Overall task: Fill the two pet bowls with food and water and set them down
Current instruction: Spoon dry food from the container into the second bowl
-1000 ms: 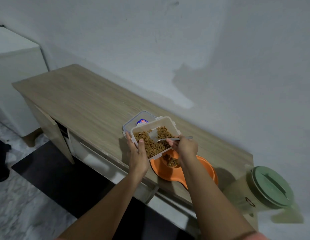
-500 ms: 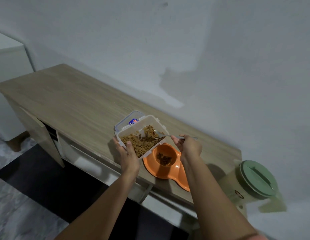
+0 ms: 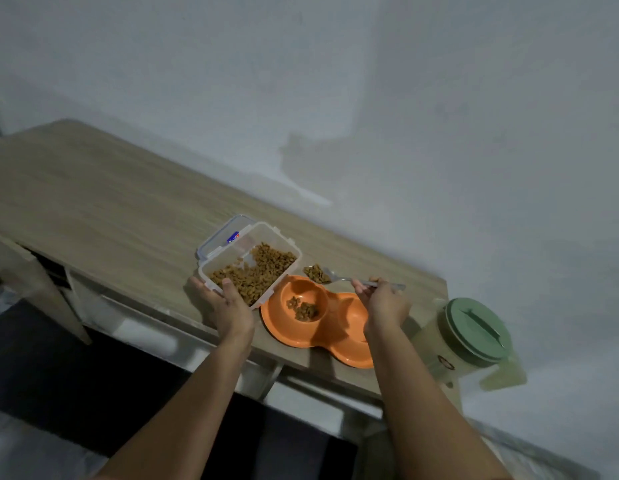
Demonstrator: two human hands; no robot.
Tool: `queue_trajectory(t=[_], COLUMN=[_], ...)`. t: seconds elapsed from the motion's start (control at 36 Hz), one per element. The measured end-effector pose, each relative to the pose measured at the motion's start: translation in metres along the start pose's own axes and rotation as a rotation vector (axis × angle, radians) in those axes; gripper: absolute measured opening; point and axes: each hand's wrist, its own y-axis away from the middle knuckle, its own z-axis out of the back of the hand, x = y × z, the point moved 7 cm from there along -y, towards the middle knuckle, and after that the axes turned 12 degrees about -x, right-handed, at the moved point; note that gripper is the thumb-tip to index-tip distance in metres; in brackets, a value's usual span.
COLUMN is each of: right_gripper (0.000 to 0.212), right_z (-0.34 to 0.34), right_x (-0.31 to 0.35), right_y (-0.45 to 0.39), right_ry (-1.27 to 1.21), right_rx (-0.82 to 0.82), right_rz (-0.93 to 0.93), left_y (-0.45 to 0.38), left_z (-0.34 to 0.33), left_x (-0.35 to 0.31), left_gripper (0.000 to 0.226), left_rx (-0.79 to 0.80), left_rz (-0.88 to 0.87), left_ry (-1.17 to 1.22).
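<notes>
Right hand (image 3: 382,299) pinches the stiff spoon (image 3: 339,278) by its handle at centre frame, loose kibble (image 3: 316,273) likely spilling if tilted, while left hand (image 3: 225,303) grips the light plastic container (image 3: 250,263).

A light wood-grain worktop (image 3: 93,202) runs along the wall. An orange double pet bowl (image 3: 316,320) sits at its near edge toward the right end, with a clear container lid (image 3: 225,233) lying flat just left of it. A green-lidded pitcher (image 3: 470,336) stands at the right end.

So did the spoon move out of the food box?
Yes. The spoon, full of kibble, left the food box and now hovers rightward, over the orange bowl's far rim.
</notes>
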Motion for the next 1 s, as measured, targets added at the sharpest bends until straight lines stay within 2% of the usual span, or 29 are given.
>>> queue_trajectory(t=[0.11,0.22,0.28,0.33,0.42,0.53,0.64,0.86,1.0], right_gripper=[0.023,0.023,0.022,0.021,0.025,0.023,0.023,0.024,0.022], right_z=[-0.003,-0.017,-0.018,-0.018,-0.02,-0.036,-0.057,-0.081,-0.094], right_x=[-0.005,-0.007,-0.002,0.01,0.027,0.032,0.016,-0.013,-0.028], right_y=[0.002,0.018,0.025,0.034,0.045,0.055,0.062,0.07,0.076], right_ry=[0.215,0.527,0.542,0.432,0.235,0.07,0.082,0.166,0.152], right_rx=[0.085,0.245,0.241,0.196,0.153,0.226,0.323,0.409,0.485], right_rz=[0.221,0.59,0.695,0.733,0.727,0.603,0.473,0.36,0.227], left_y=[-0.003,-0.01,-0.012,-0.014,-0.016,-0.008,0.002,0.016,0.006], left_z=[0.0,0.001,0.003,0.004,0.007,0.009,0.01,0.009,0.01], left_x=[0.002,0.009,0.01,0.01,0.007,0.001,-0.01,-0.03,-0.028], left_gripper=[0.06,0.061,0.062,0.062,0.062,0.061,0.059,0.058,0.059], left_rx=[0.001,0.001,0.003,0.01,0.029,0.077,0.126,0.229,0.221], left_rz=[0.002,0.006,0.005,-0.008,-0.034,-0.046,-0.082,-0.14,-0.168], left_ry=[0.022,0.007,-0.009,-0.022,-0.043,-0.044,-0.045,-0.066,-0.079])
